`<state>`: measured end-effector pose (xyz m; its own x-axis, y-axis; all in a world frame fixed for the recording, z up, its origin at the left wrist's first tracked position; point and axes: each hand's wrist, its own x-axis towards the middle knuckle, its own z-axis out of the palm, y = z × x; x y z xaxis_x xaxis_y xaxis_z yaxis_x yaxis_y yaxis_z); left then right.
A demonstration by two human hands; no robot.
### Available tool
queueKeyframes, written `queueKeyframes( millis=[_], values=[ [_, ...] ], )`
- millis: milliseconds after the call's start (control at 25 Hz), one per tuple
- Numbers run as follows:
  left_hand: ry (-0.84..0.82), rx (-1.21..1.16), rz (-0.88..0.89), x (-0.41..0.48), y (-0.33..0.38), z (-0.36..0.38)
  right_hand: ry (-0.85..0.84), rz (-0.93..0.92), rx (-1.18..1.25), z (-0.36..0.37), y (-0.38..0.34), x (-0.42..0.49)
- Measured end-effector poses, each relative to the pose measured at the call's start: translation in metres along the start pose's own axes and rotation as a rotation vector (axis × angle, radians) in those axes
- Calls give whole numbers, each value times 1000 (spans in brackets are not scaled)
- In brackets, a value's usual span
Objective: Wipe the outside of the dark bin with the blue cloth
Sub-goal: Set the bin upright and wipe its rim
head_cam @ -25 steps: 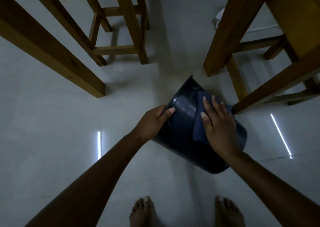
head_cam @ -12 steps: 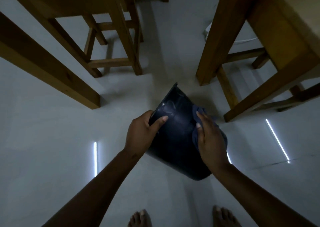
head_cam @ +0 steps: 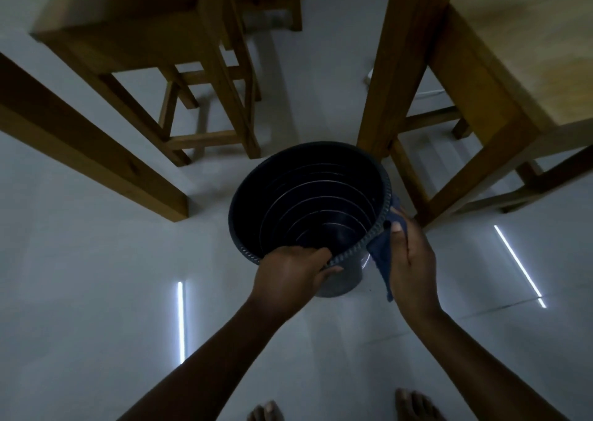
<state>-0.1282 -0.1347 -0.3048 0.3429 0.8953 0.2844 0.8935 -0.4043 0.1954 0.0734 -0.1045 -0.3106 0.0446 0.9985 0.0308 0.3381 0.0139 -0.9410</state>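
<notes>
The dark bin (head_cam: pixel 244 196) is upright with its open mouth facing me, in the middle of the view above the pale floor. My left hand (head_cam: pixel 292 274) grips its near rim, fingers curled over the edge into the inside. My right hand (head_cam: pixel 412 257) presses the blue cloth (head_cam: pixel 382 260) against the bin's outer right side, just below the ribbed rim. The cloth hangs down between my palm and the bin wall. The bin's ringed inside is visible; most of its outer wall is hidden.
Wooden stools (head_cam: pixel 205 100) stand behind the bin on the left. A wooden table leg (head_cam: pixel 391 84) and braces (head_cam: pixel 481 164) stand close on the right, almost touching the bin's far rim. My bare feet (head_cam: pixel 414 404) are at the bottom edge.
The bin has swung from lying tilted with its side toward me to upright with its mouth up. My left hand shifted to the near rim; my right hand and cloth moved to the right side.
</notes>
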Motion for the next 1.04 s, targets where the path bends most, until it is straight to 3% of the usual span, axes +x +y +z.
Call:
queueKeyframes(
  millis=[200,440,560,880,1000,1040],
  values=[
    [-171,8,10,-15,-1,3,-57,-46,-103,-17,7,-21],
    [-384,-98,-173,-25,8,-10,-70,-35,-128,-44,-18,-28],
    [-536,-112,-121,-9,25,-30,-34,-98,-110,-68,-47,-14],
    [-292,-147,-43,109,89,-118,207,-318,-247,-163,-147,42],
    [-224,-166,-37,141,101,-144,335,-397,-384,-190,-165,79],
    [-199,-178,-42,148,101,-149,304,-371,-469,-195,-161,96]
  ],
)
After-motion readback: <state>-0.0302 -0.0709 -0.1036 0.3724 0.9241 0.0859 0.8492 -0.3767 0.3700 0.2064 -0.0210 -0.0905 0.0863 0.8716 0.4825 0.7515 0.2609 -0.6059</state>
